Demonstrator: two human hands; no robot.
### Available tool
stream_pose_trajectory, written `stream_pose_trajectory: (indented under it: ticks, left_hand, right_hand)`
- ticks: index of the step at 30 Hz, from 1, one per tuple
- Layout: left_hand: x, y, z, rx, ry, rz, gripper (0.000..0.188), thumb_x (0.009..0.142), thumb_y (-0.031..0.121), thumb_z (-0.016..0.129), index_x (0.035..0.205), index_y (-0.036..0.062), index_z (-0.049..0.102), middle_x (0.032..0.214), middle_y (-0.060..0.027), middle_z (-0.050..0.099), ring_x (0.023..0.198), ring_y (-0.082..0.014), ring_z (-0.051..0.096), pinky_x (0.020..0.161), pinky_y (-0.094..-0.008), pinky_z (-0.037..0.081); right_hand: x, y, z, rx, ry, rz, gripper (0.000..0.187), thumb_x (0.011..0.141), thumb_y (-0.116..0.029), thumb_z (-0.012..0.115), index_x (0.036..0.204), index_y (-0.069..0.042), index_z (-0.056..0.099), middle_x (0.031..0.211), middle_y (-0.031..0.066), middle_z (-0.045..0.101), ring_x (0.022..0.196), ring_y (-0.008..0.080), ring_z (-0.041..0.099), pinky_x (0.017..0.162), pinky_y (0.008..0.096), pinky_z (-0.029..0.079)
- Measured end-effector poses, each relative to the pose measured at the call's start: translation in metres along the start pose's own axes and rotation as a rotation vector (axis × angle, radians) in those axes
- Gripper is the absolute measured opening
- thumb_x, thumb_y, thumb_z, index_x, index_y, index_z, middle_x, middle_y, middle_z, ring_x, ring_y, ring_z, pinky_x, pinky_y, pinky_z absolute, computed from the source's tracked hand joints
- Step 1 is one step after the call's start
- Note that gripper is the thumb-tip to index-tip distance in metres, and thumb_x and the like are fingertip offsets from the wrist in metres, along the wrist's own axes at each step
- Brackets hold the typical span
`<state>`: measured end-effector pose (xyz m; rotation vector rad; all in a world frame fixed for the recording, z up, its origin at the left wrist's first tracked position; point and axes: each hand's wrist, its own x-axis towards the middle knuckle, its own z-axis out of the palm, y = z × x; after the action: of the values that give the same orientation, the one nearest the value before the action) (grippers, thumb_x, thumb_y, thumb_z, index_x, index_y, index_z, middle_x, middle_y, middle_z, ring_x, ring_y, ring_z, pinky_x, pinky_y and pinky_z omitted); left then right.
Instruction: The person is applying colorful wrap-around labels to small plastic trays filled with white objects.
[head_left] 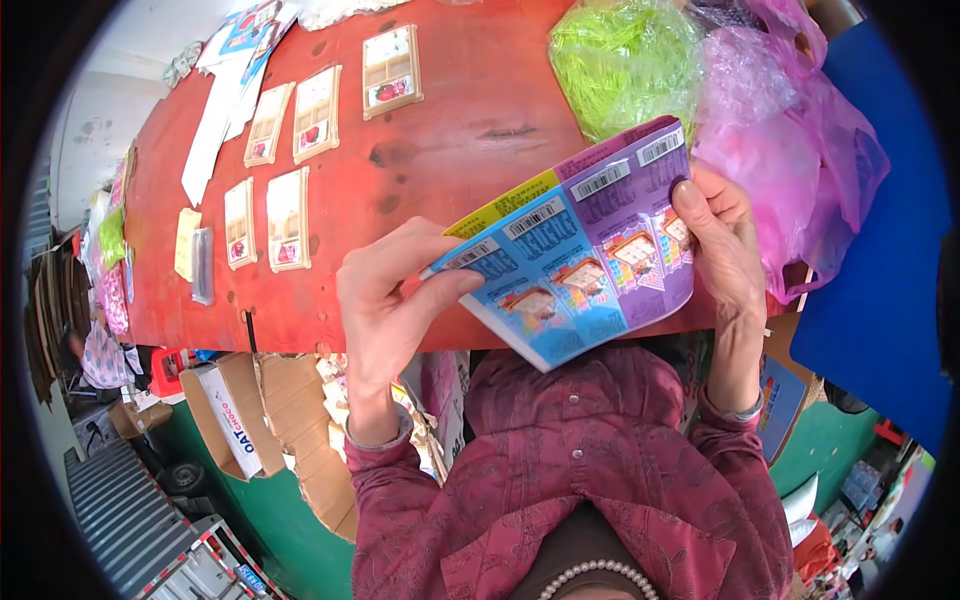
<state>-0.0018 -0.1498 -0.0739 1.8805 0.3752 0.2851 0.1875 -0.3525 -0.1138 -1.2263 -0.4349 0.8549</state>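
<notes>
A set of printed card sheets (pixel 585 262), blue and purple with barcodes and small food pictures, is held up over the near edge of the table. Yellow and dark pink parts show along its far edge. My left hand (pixel 395 290) pinches the left end between thumb and fingers. At the right end, my right hand (pixel 722 230) grips with its thumb on the front and its fingers mostly hidden behind. Several small beige compartment trays with red fruit pictures, among them one tray (pixel 391 70) and another tray (pixel 288 220), lie on the table's left half.
The red tabletop (pixel 480 140) bears a clear bag of green shreds (pixel 625 65) and a pink plastic bag (pixel 800 170) at the right. White papers (pixel 225 110) and a yellow block (pixel 187 244) lie left. An open cardboard box (pixel 240 420) stands below the near edge.
</notes>
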Motion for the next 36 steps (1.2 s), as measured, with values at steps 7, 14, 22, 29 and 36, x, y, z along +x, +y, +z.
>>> stream_pose_trajectory:
  ticks: [7, 14, 22, 29, 36]
  left_hand:
    - [0.004, -0.001, 0.016, -0.315, 0.435, -0.027, 0.027, 0.076, -0.008, 0.06, 0.103, -0.0046, 0.062, 0.085, -0.005, 0.064, 0.073, -0.0077, 0.057, 0.065, -0.0182, 0.044]
    - [0.01, -0.05, 0.024, -0.532, 0.414, -0.182, 0.024, 0.082, 0.003, 0.062, 0.105, -0.0032, 0.06, 0.087, -0.0068, 0.066, 0.07, -0.0062, 0.059, 0.058, -0.0162, 0.044]
    - [0.0, -0.074, 0.021, -0.666, 0.401, -0.258, 0.016, 0.083, 0.005, 0.062, 0.097, -0.0024, 0.062, 0.081, -0.0052, 0.065, 0.067, -0.0054, 0.058, 0.052, -0.0147, 0.042]
    - [0.008, -0.104, 0.029, -0.417, 0.514, -0.191, 0.011, 0.084, 0.002, 0.06, 0.092, -0.0041, 0.06, 0.08, -0.0071, 0.066, 0.07, -0.007, 0.059, 0.066, -0.0172, 0.045]
    - [0.002, -0.097, 0.05, -0.586, 0.498, -0.266, 0.044, 0.081, -0.005, 0.057, 0.121, -0.0071, 0.04, 0.099, -0.0129, 0.063, 0.087, -0.0127, 0.06, 0.078, -0.0246, 0.048]
  right_hand:
    - [0.007, 0.012, 0.013, 0.154, 0.023, 0.01, 0.028, 0.09, -0.023, 0.057, 0.1, 0.002, 0.062, 0.087, 0.0052, 0.067, 0.072, 0.0069, 0.06, 0.064, 0.0198, 0.048]
    - [0.013, 0.045, 0.013, 0.135, 0.064, 0.114, 0.03, 0.093, -0.026, 0.051, 0.094, 0.001, 0.062, 0.081, 0.0023, 0.066, 0.065, 0.0029, 0.057, 0.057, 0.0182, 0.045]
    - [0.007, 0.052, 0.007, 0.108, -0.071, 0.167, 0.027, 0.09, -0.022, 0.057, 0.102, 0.002, 0.06, 0.09, 0.0041, 0.065, 0.075, 0.0057, 0.059, 0.066, 0.0206, 0.048]
    - [-0.005, 0.073, 0.004, 0.028, -0.18, 0.225, 0.033, 0.085, -0.013, 0.062, 0.113, 0.003, 0.053, 0.097, 0.0063, 0.063, 0.084, 0.0085, 0.059, 0.075, 0.0236, 0.048]
    - [-0.009, 0.074, 0.017, -0.546, 0.108, -0.018, 0.032, 0.084, -0.013, 0.062, 0.109, 0.005, 0.052, 0.088, 0.0091, 0.064, 0.079, 0.0103, 0.059, 0.069, 0.026, 0.047]
